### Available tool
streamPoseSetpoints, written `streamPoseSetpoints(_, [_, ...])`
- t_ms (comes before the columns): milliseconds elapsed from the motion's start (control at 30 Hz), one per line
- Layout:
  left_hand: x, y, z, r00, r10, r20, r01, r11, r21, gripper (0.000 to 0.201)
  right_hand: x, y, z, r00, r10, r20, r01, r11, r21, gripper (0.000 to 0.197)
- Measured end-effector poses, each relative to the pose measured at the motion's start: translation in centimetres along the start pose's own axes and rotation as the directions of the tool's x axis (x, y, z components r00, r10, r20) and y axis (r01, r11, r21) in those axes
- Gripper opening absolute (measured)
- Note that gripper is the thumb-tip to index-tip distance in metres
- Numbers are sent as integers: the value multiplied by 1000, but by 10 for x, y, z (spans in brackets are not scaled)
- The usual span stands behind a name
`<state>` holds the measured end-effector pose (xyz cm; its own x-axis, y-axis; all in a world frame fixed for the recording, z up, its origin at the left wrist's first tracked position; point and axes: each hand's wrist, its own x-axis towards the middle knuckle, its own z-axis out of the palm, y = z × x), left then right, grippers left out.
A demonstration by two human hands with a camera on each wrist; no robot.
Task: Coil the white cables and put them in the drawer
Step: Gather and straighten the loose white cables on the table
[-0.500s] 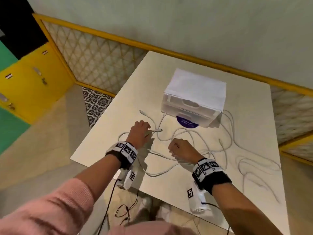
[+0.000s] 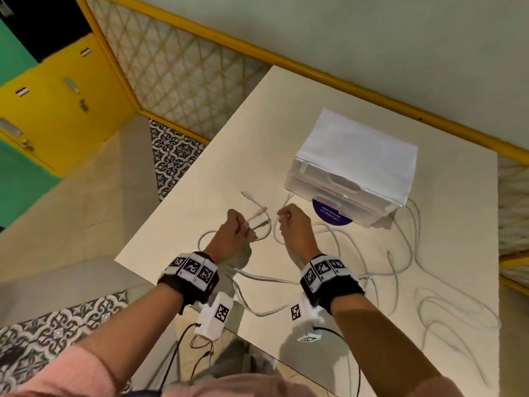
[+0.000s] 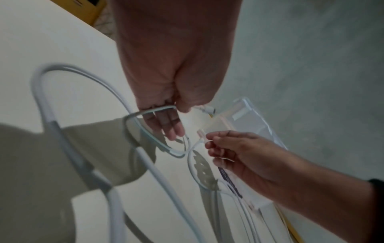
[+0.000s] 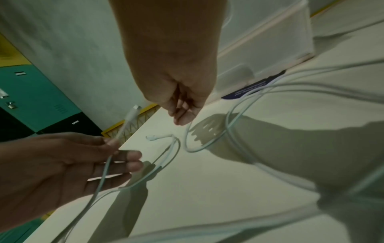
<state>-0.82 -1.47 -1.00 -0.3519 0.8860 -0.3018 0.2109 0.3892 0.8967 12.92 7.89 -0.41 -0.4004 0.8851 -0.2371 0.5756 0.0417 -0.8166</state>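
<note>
Several white cables (image 2: 412,245) lie in loose loops over the cream table (image 2: 257,138). My left hand (image 2: 243,224) pinches one cable just behind its plug (image 2: 259,212); the right wrist view shows that plug (image 4: 133,113) standing up from the left hand (image 4: 108,144). My right hand (image 2: 282,222) pinches another cable end (image 2: 287,200), whose plug (image 3: 202,136) shows in the left wrist view beside the right hand (image 3: 209,144). Both hands hover close together, just in front of the white drawer unit (image 2: 357,156), whose drawers look shut.
A round purple sticker (image 2: 332,213) marks the drawer unit's front. The table's left edge (image 2: 160,219) drops to a patterned tile floor. A yellow-framed lattice fence (image 2: 183,70) runs behind the table. Yellow and green lockers (image 2: 51,110) stand at the far left.
My right hand has moved forward toward the drawer unit and closer to the left hand, now holding a cable end. The left hand has lifted its cable end slightly.
</note>
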Motion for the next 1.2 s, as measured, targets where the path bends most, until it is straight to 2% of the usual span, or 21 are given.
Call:
streamPoseSetpoints(67, [-6,0,-10,995,-25,-94,13,992,-123,27,8,-9,14,999,-21,37,24,996,-86,17])
streamPoseSetpoints(133, [-12,0,-17,993,-48,-109,24,977,-212,15,11,-15,28,994,-20,111,40,981,-189,28])
streamPoseSetpoints(200, [-14,1,-23,988,-106,-113,62,940,-335,9,12,-16,36,989,25,149,10,974,-228,29])
streamPoseSetpoints(267, [-15,5,-25,978,-175,-109,102,869,-484,19,7,-16,37,990,66,129,-49,990,-129,26])
streamPoseSetpoints(300, [-13,8,-26,974,-199,-112,110,838,-535,23,5,-18,36,993,46,109,-37,996,-81,24])
streamPoseSetpoints(433, [-5,22,-21,963,-255,-89,145,766,-627,17,-11,-26,29,998,-29,57,20,988,150,13])
streamPoseSetpoints(500, [-1,34,-15,967,-252,-24,165,701,-693,18,-22,-38,25,997,-75,-1,73,971,226,13])
streamPoseSetpoints(633, [2,64,-3,980,-155,125,192,575,-795,24,-37,-40,14,985,-167,-42,172,938,300,12])
streamPoseSetpoints(700, [-3,75,4,983,-114,146,186,598,-780,20,-43,-37,7,990,-137,-21,138,955,263,20])
streamPoseSetpoints(767, [-7,81,8,991,-64,115,126,711,-691,15,-48,-38,-3,993,-76,91,46,955,293,34])
streamPoseSetpoints(833, [-12,86,7,997,18,77,33,787,-616,13,-55,-39,-19,969,-67,238,-37,913,405,30])
streamPoseSetpoints(900, [-16,91,6,992,101,75,-33,787,-615,12,-66,-41,-37,924,-146,354,-35,888,459,22])
streamPoseSetpoints(1000, [-22,105,6,982,181,54,-110,778,-619,15,-74,-38,-59,848,-198,492,38,948,317,29])
streamPoseSetpoints(1100, [-21,123,1,978,179,-102,-203,750,-629,18,-77,-20,-74,790,-96,605,72,995,64,36])
streamPoseSetpoints(1167, [-17,135,-15,961,172,-217,-273,712,-647,19,-82,8,-83,799,1,601,90,988,-122,39])
streamPoseSetpoints(1200, [-15,138,-25,949,180,-260,-308,706,-637,19,-85,23,-90,818,39,574,59,987,-151,38])
